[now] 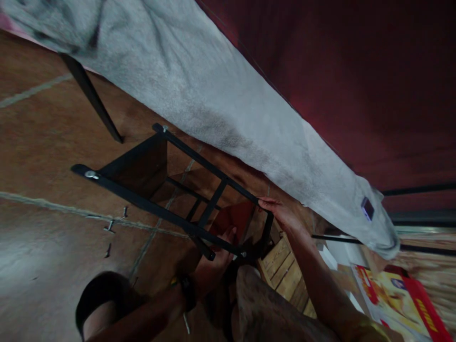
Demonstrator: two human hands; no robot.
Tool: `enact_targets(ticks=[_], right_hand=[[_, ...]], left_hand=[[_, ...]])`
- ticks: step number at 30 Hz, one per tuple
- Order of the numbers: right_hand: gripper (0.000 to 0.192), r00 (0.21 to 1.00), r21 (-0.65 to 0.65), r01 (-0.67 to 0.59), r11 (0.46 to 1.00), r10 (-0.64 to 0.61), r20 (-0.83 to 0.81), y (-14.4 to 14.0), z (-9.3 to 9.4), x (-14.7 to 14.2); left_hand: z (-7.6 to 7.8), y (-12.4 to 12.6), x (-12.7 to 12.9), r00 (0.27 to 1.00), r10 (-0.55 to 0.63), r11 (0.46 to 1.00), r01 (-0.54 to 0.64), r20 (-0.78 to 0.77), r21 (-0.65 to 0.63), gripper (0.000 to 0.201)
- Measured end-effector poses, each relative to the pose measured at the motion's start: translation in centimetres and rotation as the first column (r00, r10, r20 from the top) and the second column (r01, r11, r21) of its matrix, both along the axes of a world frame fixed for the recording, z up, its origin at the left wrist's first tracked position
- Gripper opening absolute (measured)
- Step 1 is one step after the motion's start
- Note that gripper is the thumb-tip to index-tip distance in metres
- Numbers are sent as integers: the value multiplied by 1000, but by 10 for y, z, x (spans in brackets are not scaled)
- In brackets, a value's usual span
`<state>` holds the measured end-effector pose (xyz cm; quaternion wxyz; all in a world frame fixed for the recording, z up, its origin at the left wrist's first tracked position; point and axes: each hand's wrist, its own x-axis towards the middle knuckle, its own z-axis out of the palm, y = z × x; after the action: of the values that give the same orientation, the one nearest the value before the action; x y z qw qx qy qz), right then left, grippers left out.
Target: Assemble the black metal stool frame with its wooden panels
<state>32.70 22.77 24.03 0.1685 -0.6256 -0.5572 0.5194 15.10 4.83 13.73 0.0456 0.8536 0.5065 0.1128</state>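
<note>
A black metal frame with crossbars and silver bolts lies tilted over the brown tiled floor. My left hand, a dark band on its wrist, grips the frame's near rail at the lower end. My right hand holds the far rail's end with its fingertips on the bar. A reddish panel shows between the two hands, behind the frame.
A grey towel-like cloth hangs across the top over a dark red surface. A black leg stands at upper left. Small metal fittings lie on the floor. A wooden slatted piece and a colourful box sit lower right.
</note>
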Motion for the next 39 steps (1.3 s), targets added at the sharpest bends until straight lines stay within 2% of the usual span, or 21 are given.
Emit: enact_targets(ticks=[1, 2, 4, 6, 10, 12, 18, 22, 26, 31, 34, 36, 39], right_hand=[[34, 1000, 3, -2, 1000, 2, 8, 0, 0, 0], [33, 1000, 7, -8, 1000, 8, 17, 0, 0, 0], [34, 999, 18, -24, 1000, 23, 27, -1, -1, 0], [35, 999, 31, -35, 999, 34, 30, 0, -3, 0], [35, 999, 22, -23, 999, 23, 27, 1, -2, -1], [33, 1000, 4, -10, 1000, 10, 24, 2, 0, -3], [32, 1000, -8, -20, 1000, 20, 1, 4, 1, -5], [37, 999, -35, -4, 999, 6, 33, 4, -1, 4], [39, 998, -67, 47, 997, -44, 51, 3, -2, 12], [38, 998, -37, 31, 999, -29, 52, 4, -2, 7], [38, 998, -46, 6, 999, -4, 64, 6, -1, 4], [38, 998, -63, -16, 998, 20, 59, 7, 0, 4], [36, 999, -58, -21, 998, 24, 45, 5, 1, 4]], left_hand=[[0, 0, -3, 999, -18, 1000, 18, 36, 11, 60], [0, -1, -5, 991, -11, 1000, 12, 135, -9, 58], [-1, -2, -7, 934, 69, 994, -32, 351, -109, 50], [-3, -4, -7, 859, 165, 974, -67, 485, -215, 42], [-6, -12, -3, 703, 296, 940, -93, 646, -329, 53], [-6, -17, -2, 642, 330, 928, -89, 692, -361, 54], [-6, -34, -3, 570, 400, 893, -68, 717, -444, 45], [-5, -35, -7, 524, 452, 868, -71, 722, -491, 31], [4, -29, -13, 477, 447, 867, -23, 757, -498, 28], [18, -12, -18, 304, 364, 914, 64, 880, -400, 38], [16, 6, -25, 210, 303, 916, 206, 930, -345, 40], [11, 16, -31, 176, 246, 903, 316, 953, -292, 38], [7, 26, -35, 139, 202, 891, 385, 969, -241, 39]])
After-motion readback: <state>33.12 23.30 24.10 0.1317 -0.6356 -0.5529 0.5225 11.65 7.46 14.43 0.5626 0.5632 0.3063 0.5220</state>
